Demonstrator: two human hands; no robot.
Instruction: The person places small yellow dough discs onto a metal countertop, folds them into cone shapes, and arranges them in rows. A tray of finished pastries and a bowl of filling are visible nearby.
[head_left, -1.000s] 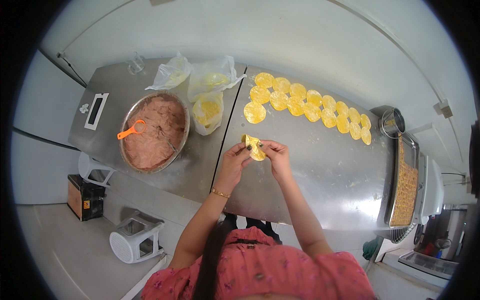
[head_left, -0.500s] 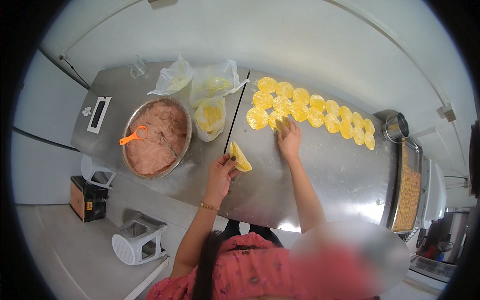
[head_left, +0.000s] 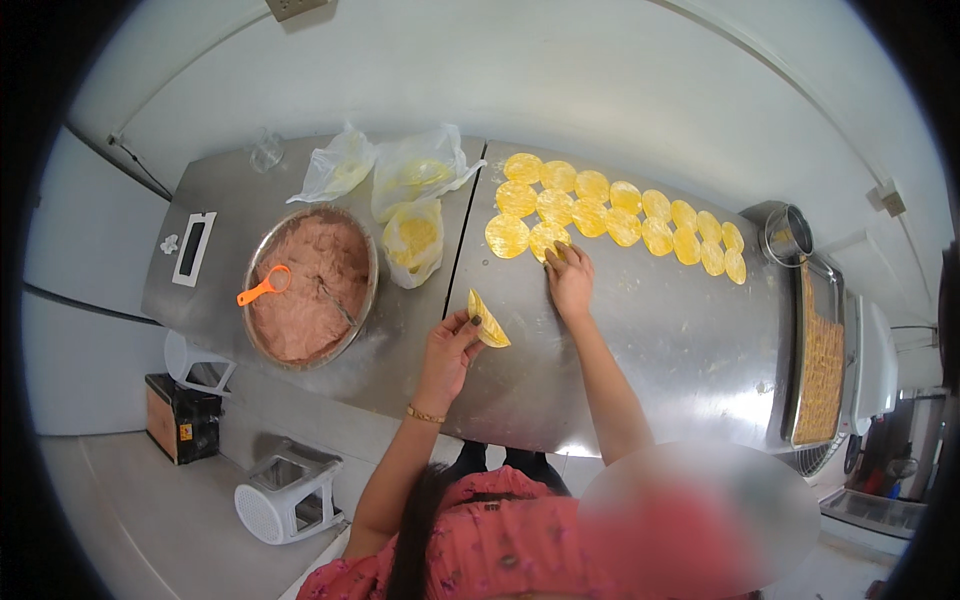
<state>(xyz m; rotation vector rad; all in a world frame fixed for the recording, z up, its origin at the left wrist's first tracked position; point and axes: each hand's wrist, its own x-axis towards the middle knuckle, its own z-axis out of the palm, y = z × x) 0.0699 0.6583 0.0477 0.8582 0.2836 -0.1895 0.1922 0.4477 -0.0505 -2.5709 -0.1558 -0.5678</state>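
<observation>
My left hand (head_left: 449, 350) pinches a small bent stack of yellow dough wrappers (head_left: 490, 322), held above the steel table near its front. At the near row's left part, my right hand (head_left: 571, 285) has its fingertips closed on the near edge of a round yellow wrapper (head_left: 547, 236), which lies flat. Beside it lies another wrapper (head_left: 507, 237); more wrappers (head_left: 590, 218) spread in rows toward the right. Left of my hands, a large metal bowl (head_left: 373, 262) holds pinkish ground filling (head_left: 315, 315), with an orange-handled ring tool (head_left: 265, 285) resting on it and a metal utensil stuck in.
Plastic bags (head_left: 412, 240) with yellow wrappers sit behind the bowl. A metal pot (head_left: 787, 235) and a tray of browned food (head_left: 820, 375) stand at the right end. A glass (head_left: 266, 152) is far left; a white stool (head_left: 290, 495) stands on the floor.
My right fingers have drawn back slightly from over the wrapper to its near edge. The left hand still holds the stack, and the view has shifted a little.
</observation>
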